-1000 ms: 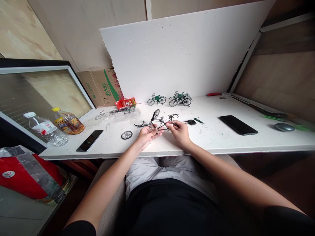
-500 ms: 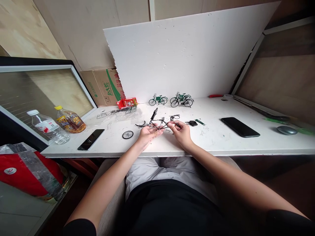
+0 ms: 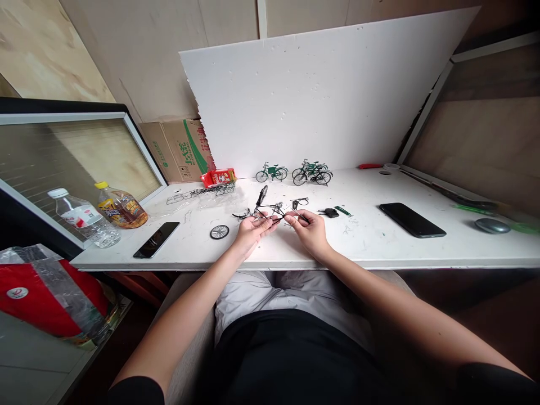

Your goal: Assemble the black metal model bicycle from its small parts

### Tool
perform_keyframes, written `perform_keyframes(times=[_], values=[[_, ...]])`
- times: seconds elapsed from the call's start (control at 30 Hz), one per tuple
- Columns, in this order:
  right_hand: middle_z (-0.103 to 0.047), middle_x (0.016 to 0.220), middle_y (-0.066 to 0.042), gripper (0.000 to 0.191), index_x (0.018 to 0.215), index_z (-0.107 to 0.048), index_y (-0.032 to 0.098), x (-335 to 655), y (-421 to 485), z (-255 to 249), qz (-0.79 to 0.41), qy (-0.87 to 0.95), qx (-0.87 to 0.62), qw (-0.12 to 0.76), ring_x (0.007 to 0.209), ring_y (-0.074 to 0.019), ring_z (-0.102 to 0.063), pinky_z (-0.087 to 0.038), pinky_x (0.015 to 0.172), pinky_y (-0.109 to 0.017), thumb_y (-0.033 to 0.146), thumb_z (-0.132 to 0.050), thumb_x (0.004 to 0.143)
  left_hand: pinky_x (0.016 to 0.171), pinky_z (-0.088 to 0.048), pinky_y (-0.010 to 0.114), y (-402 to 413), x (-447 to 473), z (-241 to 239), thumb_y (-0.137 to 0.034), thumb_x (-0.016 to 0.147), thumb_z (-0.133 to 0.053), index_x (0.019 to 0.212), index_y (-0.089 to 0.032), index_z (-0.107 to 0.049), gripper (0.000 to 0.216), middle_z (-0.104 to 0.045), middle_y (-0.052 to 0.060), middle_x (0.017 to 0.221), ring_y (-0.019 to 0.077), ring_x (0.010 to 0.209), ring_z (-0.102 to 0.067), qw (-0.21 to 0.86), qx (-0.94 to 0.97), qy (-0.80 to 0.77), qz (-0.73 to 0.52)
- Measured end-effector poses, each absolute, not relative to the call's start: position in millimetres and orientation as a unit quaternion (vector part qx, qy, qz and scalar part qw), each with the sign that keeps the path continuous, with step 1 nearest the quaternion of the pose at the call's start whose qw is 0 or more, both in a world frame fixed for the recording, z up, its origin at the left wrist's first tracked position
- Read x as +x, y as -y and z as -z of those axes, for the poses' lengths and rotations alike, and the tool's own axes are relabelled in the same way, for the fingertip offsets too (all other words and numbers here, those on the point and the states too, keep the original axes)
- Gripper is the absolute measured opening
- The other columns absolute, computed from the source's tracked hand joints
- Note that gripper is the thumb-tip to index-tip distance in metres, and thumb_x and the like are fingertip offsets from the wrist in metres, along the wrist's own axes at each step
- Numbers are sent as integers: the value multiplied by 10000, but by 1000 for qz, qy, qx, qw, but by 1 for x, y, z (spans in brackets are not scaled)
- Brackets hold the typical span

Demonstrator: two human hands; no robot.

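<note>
My left hand (image 3: 252, 232) is closed around the lower side of a small black model bicycle frame (image 3: 276, 210), thumb on top. One wheel (image 3: 262, 194) stands up at the frame's left end, beside the thin handlebar (image 3: 240, 215). At the frame's right end, the fingers of my right hand (image 3: 310, 230) are pinched together. A thin dark stick-like piece (image 3: 302, 217) lies in them; its exact kind is unclear. A loose spoked wheel (image 3: 219, 232) rests on the table left of my left hand. Just beyond my right hand is a small black ring-shaped part (image 3: 300, 201).
Finished model bicycles (image 3: 271, 172) stand at the back by a white foam board (image 3: 329, 95). Thin black part frames (image 3: 202, 194) lie at the left. Two phones (image 3: 157, 240), bottles (image 3: 122, 208), a black piece (image 3: 331, 212) and a green strip (image 3: 343, 210) are on the table (image 3: 363, 247).
The right fingers have curled in slightly at the frame's end, and the thin dark piece between them has shifted. The upright wheel has tilted a little to the left. Both arms have barely moved.
</note>
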State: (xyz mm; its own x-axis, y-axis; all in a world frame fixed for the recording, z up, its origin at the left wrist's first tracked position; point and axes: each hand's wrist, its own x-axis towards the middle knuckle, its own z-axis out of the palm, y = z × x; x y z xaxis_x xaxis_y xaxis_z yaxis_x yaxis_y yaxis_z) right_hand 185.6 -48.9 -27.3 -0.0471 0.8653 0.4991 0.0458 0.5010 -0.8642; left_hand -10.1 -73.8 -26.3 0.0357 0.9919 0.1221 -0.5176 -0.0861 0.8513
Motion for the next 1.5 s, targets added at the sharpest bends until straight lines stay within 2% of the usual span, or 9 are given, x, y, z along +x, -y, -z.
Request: perform_keyframes(times=[0.2,0.4,0.6,0.77,1.0,1.1,1.23,1.43,1.5], values=[[-715,845,-78,424,965,-766,144,186,46,28,-350,591,-370,626,669,-171,-574,-439,613,-303,554,-787,861,1179,-489,547,75,-10,25,-150,734,-953,985,-142,-643,399,-815,156,1119,310,1117,-787,615,404,-312,-601],[-612,664,-8,423,925,-762,161,185,50,27,-313,631,-380,600,549,-124,-426,-348,537,-290,583,-757,891,1196,-475,521,74,-11,25,-166,737,-951,954,-148,-634,384,-811,155,1147,308,1150,-777,623,405,-300,-598],[-760,930,-83,416,924,-751,176,184,47,31,-351,636,-343,595,766,-195,-643,-495,685,-304,589,-771,884,1195,-477,514,73,-12,26,-192,724,-963,935,-151,-651,379,-814,138,1135,313,1191,-759,606,402,-310,-612],[-748,873,-70,460,944,-764,166,185,47,31,-340,641,-361,587,661,-162,-573,-444,610,-290,623,-752,888,1183,-483,512,72,-12,28,-210,729,-963,935,-141,-649,382,-805,164,1160,319,1179,-761,602,405,-310,-615],[-741,864,-63,457,960,-768,170,185,49,29,-326,648,-370,580,638,-153,-541,-413,603,-292,623,-728,907,1173,-485,519,72,-12,29,-210,760,-944,950,-140,-637,368,-804,172,1146,324,1189,-756,602,411,-305,-613],[-746,873,-71,482,960,-768,171,185,49,29,-327,650,-376,574,672,-173,-570,-429,612,-294,646,-723,898,1177,-482,519,71,-13,30,-206,758,-945,957,-144,-636,372,-807,158,1125,326,1209,-748,605,410,-300,-613],[-770,975,-100,486,961,-763,171,184,48,29,-345,644,-363,579,829,-228,-659,-502,711,-313,650,-738,881,1187,-470,517,71,-13,30,-203,763,-942,968,-144,-635,374,-806,164,1136,325,1206,-751,609,412,-296,-609],[-706,747,-69,527,927,-765,174,185,45,29,-352,641,-387,561,777,-234,-637,-486,652,-318,694,-748,848,1202,-458,531,73,-13,27,-188,771,-927,957,-142,-642,343,-805,162,1134,333,1219,-746,616,408,-296,-605],[-695,727,-62,535,925,-761,171,185,44,30,-355,640,-386,561,752,-224,-624,-476,644,-316,700,-746,846,1200,-461,539,74,-12,26,-181,771,-920,961,-137,-650,333,-804,172,1138,340,1224,-742,620,403,-296,-605]])
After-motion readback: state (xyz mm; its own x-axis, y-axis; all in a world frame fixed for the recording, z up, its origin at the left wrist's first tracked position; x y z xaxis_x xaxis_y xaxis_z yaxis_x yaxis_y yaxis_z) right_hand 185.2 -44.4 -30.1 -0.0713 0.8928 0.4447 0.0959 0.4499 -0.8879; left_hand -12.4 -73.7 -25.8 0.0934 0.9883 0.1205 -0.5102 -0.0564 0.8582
